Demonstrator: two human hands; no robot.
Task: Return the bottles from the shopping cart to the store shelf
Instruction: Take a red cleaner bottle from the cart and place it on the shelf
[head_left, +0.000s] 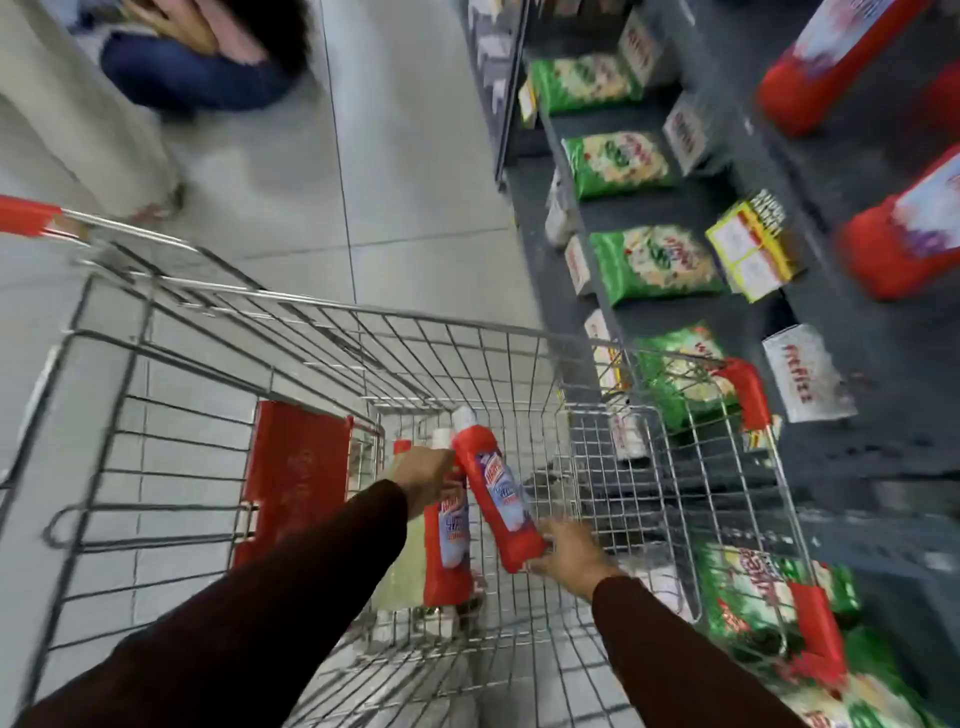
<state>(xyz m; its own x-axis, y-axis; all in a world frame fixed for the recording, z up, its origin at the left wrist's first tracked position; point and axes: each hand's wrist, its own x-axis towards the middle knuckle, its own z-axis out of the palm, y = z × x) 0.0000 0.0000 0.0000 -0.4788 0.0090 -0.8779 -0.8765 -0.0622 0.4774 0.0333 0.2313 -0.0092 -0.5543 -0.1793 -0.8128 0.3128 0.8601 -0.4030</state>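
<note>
**Both hands on red bottles inside the cart**

We start with the biggest thing in view, the dark grey store shelf (852, 171), which runs along the right, well off from our hands and above and to the right of them. It carries green packets (652, 270), a yellow box (750, 249) and red packs (904, 234), all blurred.

Next comes the wire shopping cart (322, 322), which encloses both grips; its red child-seat flap (296, 478) stands just left of our left hand. Beyond the cart, far above the grips on the grey tiled floor (415, 156), a crouching person (202, 57) and a pale trouser leg (83, 104) show, both smeared by motion.

Our dark sleeves (291, 597) reach down into the basket. Our right hand (569, 558) is closed around the base of a tilted red bottle (496, 499), its white cap (464, 415) pointing up and away from that hand, the body lifted off the basket floor.

Our left hand (428, 480) grips the upper part of a second red bottle (447, 551), which hangs below that hand and stands roughly upright, just left of the tilted one and touching or nearly touching it; we cannot tell which.

Just above the left hand, another white cap (441, 437) and a small red top (401, 447) peek out, too hidden to say more.
</note>
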